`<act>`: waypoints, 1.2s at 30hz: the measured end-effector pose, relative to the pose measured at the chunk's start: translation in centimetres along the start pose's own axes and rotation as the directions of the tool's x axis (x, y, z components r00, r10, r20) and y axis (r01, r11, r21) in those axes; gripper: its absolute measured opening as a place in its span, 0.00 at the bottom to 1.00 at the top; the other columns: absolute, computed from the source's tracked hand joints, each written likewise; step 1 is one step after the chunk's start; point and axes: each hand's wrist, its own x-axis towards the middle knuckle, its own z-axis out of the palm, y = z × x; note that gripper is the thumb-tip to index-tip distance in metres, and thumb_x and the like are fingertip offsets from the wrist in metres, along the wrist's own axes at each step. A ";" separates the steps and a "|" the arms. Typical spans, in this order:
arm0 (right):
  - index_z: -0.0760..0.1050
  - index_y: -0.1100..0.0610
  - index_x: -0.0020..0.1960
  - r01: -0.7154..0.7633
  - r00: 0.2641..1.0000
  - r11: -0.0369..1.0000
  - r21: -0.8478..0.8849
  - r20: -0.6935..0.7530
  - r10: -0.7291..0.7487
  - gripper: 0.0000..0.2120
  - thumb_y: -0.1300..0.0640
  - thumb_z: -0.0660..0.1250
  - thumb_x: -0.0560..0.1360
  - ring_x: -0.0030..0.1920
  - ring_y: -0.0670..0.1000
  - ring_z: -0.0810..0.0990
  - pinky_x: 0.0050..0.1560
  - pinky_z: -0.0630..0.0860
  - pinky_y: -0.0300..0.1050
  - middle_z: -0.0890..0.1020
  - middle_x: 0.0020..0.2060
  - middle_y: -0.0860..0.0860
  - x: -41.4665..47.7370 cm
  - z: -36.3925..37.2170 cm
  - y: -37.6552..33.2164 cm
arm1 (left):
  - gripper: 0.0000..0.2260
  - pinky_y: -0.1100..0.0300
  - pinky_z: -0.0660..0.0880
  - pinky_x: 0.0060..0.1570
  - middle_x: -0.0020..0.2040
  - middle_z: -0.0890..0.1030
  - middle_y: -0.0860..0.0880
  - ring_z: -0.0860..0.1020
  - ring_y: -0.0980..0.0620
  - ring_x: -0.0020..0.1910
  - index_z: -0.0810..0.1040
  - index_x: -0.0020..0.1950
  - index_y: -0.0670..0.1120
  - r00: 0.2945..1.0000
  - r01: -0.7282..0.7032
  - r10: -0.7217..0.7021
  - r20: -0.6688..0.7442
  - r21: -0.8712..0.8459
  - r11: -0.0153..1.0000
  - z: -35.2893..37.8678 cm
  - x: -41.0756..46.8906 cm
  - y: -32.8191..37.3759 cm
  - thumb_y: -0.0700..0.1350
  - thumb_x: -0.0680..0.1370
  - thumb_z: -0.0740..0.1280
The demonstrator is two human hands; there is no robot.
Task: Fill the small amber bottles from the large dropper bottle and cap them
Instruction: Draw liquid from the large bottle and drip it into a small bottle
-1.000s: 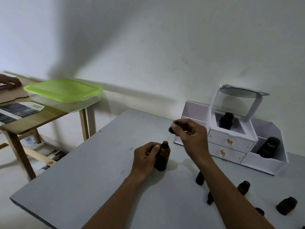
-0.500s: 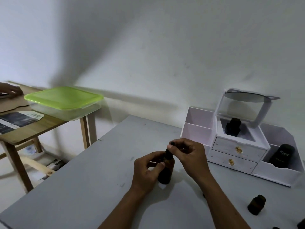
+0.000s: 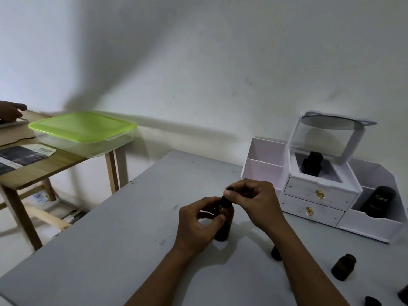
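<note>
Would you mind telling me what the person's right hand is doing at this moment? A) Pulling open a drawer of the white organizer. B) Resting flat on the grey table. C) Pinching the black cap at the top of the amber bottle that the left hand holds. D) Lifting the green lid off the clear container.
C: the right hand pinches the black cap atop the amber bottle, which the left hand steadies upright on the grey table.

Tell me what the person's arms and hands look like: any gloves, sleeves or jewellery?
Both arms are bare from the bottom edge of the picture to the fingertips: no sleeves show. The left hand and the right hand wear no gloves, and no rings, watch or bracelets can be seen on them. The dim light hides finer detail.
</note>
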 end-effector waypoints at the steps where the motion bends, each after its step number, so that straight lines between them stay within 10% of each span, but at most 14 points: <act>1: 0.86 0.52 0.42 0.002 1.000 1.000 -0.002 -0.001 -0.002 0.02 0.59 0.77 0.71 0.40 0.47 0.86 0.49 0.84 0.48 0.87 0.37 0.47 0.0 0.0 0.0 | 0.15 0.66 0.79 0.43 0.50 0.84 0.59 0.82 0.57 0.48 0.82 0.56 0.51 1.000 0.001 -0.001 0.000 0.002 1.000 0.0 0.0 0.0 0.50 0.70 0.71; 36: 0.85 0.57 0.44 0.056 0.990 0.998 -0.011 -0.128 -0.057 0.02 0.59 0.76 0.72 0.38 0.44 0.87 0.46 0.83 0.41 0.87 0.36 0.48 0.5 -1.3 -5.2 | 0.15 0.66 0.79 0.42 0.48 0.84 0.60 0.82 0.60 0.46 0.82 0.56 0.52 0.997 0.071 -0.071 -0.015 0.023 0.997 0.1 -0.4 1.1 0.45 0.70 0.73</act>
